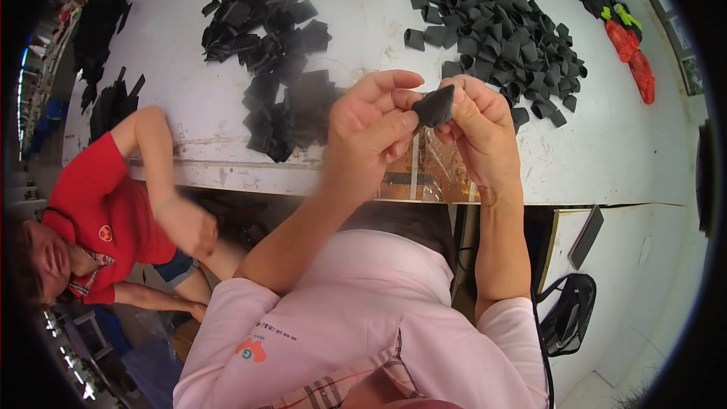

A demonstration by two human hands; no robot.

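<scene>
Between my two hands, over the table's front edge, is a small black fabric piece [435, 108], curved like a short tube. My left hand [371, 125] pinches its left end between thumb and fingers. At its right end, my right hand [481, 121] grips it with thumb and forefinger. Just beyond my right hand lies a heap of black rolled fabric pieces [500, 38], many with open ends showing. To the left of my left hand spreads a pile of flat black fabric pieces [284, 68].
A person in a red shirt [91, 197] is at the table's left side, one arm blurred. Dark strips [117, 106] lie at the left edge. Red plastic bags [632, 60] lie far right. A phone [587, 236] and black mesh bag [569, 314] rest on a white surface at right.
</scene>
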